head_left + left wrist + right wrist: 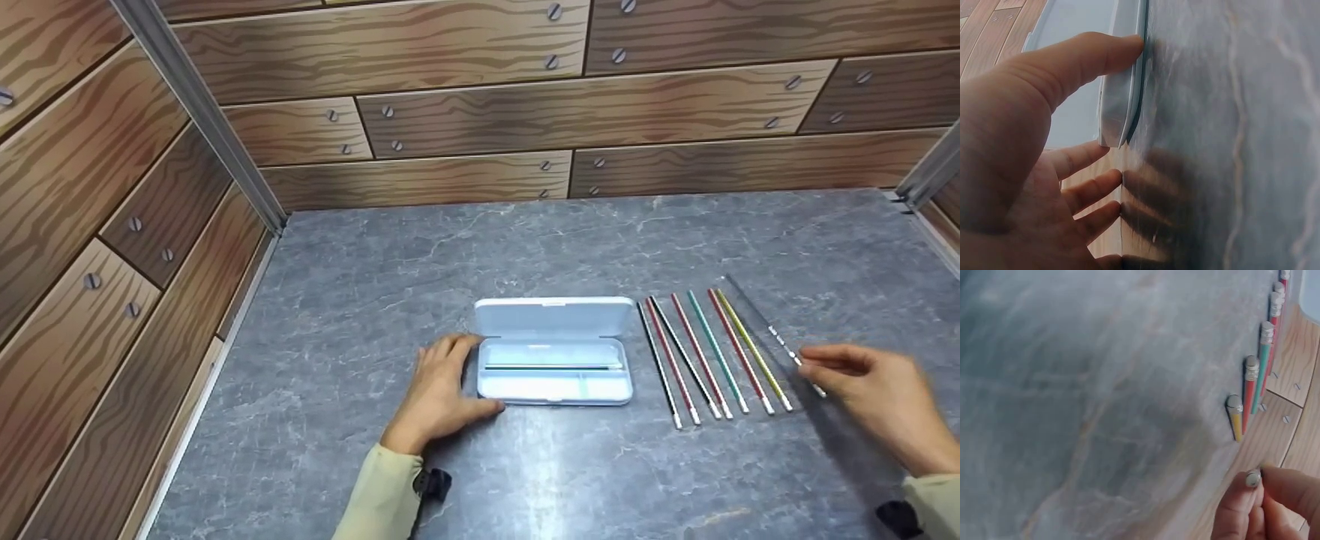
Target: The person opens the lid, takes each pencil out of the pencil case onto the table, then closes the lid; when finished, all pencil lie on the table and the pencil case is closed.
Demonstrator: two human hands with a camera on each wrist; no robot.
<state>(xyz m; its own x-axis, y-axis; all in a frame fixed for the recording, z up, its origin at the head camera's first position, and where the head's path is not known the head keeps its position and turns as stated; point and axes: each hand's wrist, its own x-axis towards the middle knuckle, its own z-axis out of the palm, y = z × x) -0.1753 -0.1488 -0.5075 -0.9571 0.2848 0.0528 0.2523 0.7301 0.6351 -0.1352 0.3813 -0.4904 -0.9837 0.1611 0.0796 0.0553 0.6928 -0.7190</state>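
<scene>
An open pencil case of pale translucent plastic lies on the table with its lid tilted back. One dark pencil lies lengthwise inside it. My left hand holds the case's left end, thumb at the front edge and index finger by the rear corner. Between thumb and fingers, my right hand pinches a patterned silver-and-dark pencil near its eraser end. The right wrist view shows that pencil's eraser tip poking out of the fingers. Left of this hand lies a yellow pencil.
Several more pencils, including a green pencil and a red pencil, lie side by side between case and right hand, eraser ends toward me. Wood-patterned walls border the grey marbled table at the back and left.
</scene>
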